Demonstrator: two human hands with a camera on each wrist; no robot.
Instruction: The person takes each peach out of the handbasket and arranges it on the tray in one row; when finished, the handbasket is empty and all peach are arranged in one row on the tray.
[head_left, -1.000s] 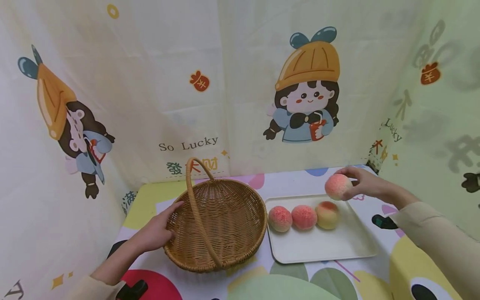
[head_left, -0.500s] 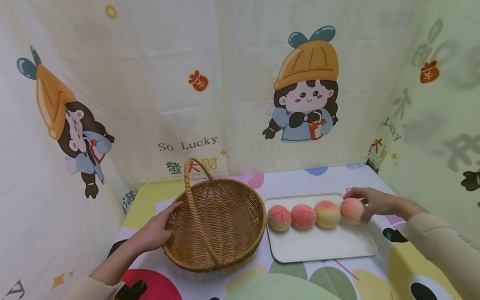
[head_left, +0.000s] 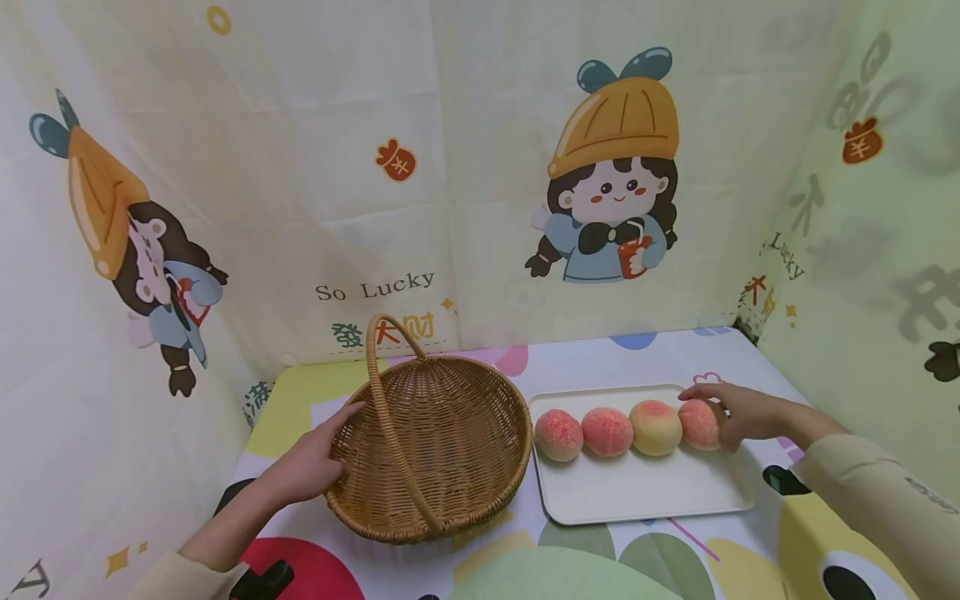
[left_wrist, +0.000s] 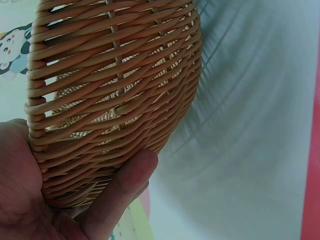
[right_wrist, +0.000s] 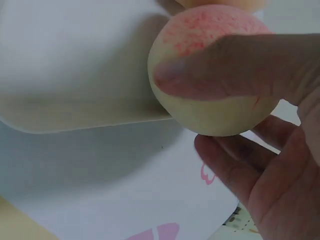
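My left hand (head_left: 318, 461) grips the left rim of a brown wicker basket (head_left: 450, 450) with a tall arched handle. In the left wrist view its thumb lies along the outside of the weave (left_wrist: 120, 90). Four fingers are mostly hidden there. At the right end of a white tray (head_left: 637, 492), my right hand (head_left: 742, 414) holds a pink and cream peach (head_left: 699, 425) between thumb and fingers. In the right wrist view that peach (right_wrist: 220, 115) overlaps the tray's edge. Left of it, in a row, sit a yellow peach (head_left: 656, 429) and two pink peaches (head_left: 607, 432).
The basket stands left of the tray, its rim close to the tray's left edge. A patterned cloth (head_left: 585, 567) covers the table. Printed fabric (head_left: 487, 167) hangs behind it and along both sides.
My right hand has lowered the peach from above the tray's back edge to the row's right end, then shifted it slightly left. My left hand stays on the basket.
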